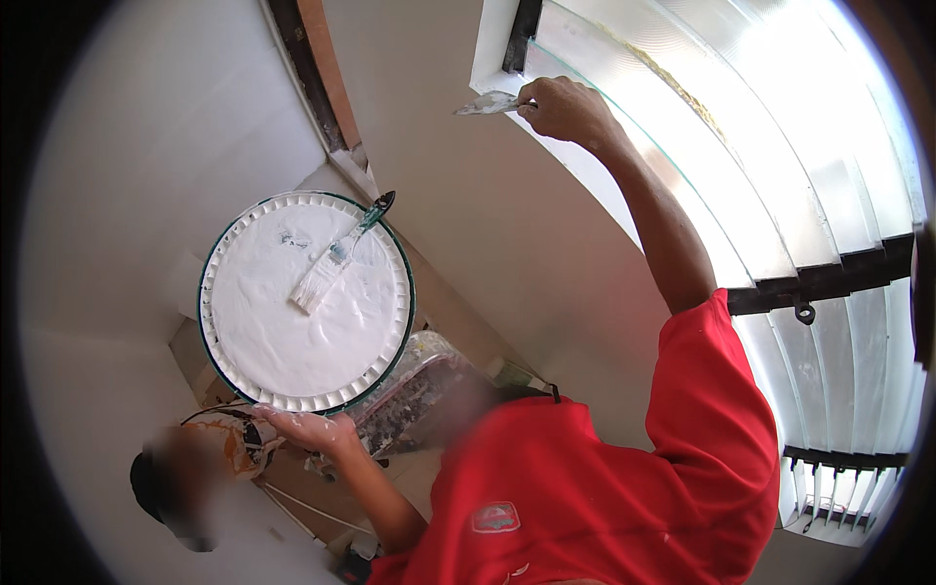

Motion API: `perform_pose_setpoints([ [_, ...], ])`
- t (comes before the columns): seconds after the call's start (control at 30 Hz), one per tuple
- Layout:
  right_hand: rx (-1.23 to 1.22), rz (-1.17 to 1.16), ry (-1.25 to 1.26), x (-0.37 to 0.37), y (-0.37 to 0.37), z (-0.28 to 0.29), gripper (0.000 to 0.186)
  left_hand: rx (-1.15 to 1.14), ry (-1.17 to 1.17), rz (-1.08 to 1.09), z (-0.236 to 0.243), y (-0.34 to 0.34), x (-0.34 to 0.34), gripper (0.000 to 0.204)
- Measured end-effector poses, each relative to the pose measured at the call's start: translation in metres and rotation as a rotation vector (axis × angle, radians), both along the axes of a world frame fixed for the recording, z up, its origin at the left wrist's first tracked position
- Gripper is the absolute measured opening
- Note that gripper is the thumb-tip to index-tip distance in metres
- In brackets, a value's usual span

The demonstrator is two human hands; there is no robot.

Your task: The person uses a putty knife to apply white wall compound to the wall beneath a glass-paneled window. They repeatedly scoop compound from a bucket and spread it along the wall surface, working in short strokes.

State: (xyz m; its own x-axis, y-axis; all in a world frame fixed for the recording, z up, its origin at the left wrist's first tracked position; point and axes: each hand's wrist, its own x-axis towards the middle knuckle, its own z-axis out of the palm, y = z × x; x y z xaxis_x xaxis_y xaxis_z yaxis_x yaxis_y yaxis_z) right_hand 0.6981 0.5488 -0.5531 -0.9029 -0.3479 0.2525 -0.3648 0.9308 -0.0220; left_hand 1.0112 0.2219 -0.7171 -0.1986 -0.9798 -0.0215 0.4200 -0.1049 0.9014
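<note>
My left hand [310, 429] holds a large round bucket lid [208, 302] from beneath its near edge, with the thumb side smeared white. White paste [273, 341] covers the lid's inside, within a ribbed white rim and a dark green outer edge. On the paste lies a paintbrush [336, 255], its bristles coated white and its dark green handle tip reaching past the rim. Raised at the upper middle, my right hand [570, 109] is closed around a putty knife [489, 103]. The knife's smeared blade points left, by the wall corner next to the window.
Louvred glass panes [702, 127] in dark frames [848, 265] fill the right side. A pale wall [439, 146] runs below the window. Under the lid are a paint-splashed clear container [414, 390] and a stained bucket [239, 439]. A person with a dark cap [146, 483] is at the lower left.
</note>
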Motion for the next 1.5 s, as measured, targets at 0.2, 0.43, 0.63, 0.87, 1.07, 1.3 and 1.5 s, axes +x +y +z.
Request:
perform_pose_setpoints([
  [0.2,-0.039,-0.014,-0.005,-0.006,-0.007,-0.005,0.027,0.040,0.073,-0.062,0.007,0.004,0.000,0.076],
  [0.43,-0.041,-0.020,-0.011,-0.010,-0.009,-0.004,0.026,0.016,0.096,-0.044,0.005,0.004,-0.003,0.075],
  [0.63,-0.050,-0.084,-0.034,-0.017,-0.010,-0.008,0.027,0.036,0.108,-0.090,0.010,0.006,-0.004,0.078],
  [0.87,-0.146,-0.026,0.003,-0.012,-0.012,-0.019,0.024,0.045,0.087,-0.056,0.013,0.009,-0.004,0.069],
  [1.07,-0.107,-0.028,0.033,-0.010,-0.017,-0.023,0.028,0.071,0.118,-0.089,0.015,0.008,-0.004,0.069],
  [1.3,-0.165,-0.005,0.121,-0.004,-0.030,-0.027,0.021,0.030,0.084,-0.065,0.016,0.008,-0.004,0.071],
  [1.5,-0.242,-0.079,-0.028,0.003,-0.028,-0.042,0.032,-0.014,0.040,-0.046,0.011,0.008,-0.003,0.074],
])
